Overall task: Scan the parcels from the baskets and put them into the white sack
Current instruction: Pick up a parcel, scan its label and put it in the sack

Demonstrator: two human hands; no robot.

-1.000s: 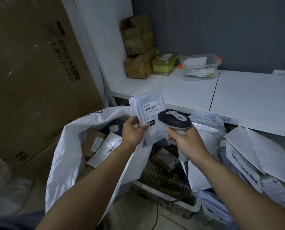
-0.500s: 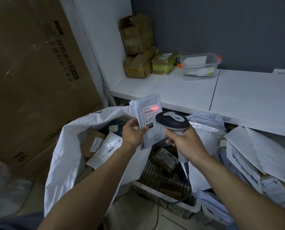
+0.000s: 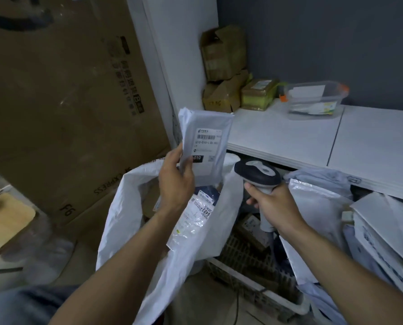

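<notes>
My left hand [image 3: 175, 182] grips a flat grey parcel [image 3: 205, 139] by its lower left edge, holding it upright over the open mouth of the white sack [image 3: 123, 221]. Its label with a barcode faces me. My right hand [image 3: 274, 206] holds the black and grey barcode scanner [image 3: 258, 173] by its handle, just right of the parcel and lower. Inside the sack lie several parcels, one a clear-wrapped parcel [image 3: 193, 221] with a printed label. A slatted basket [image 3: 256, 285] sits below my right hand with brown parcels in it.
A white shelf [image 3: 289, 137] carries cardboard boxes [image 3: 224, 66] and a clear plastic tub [image 3: 313, 99]. White and grey mail bags [image 3: 388, 235] pile up at the right. A big cardboard carton [image 3: 62, 102] leans at the left. A wooden stool [image 3: 5, 214] stands far left.
My left hand has lifted the grey parcel up and left, away from the scanner and over the sack. The red scan line on the label is gone. The scanner has hardly moved.
</notes>
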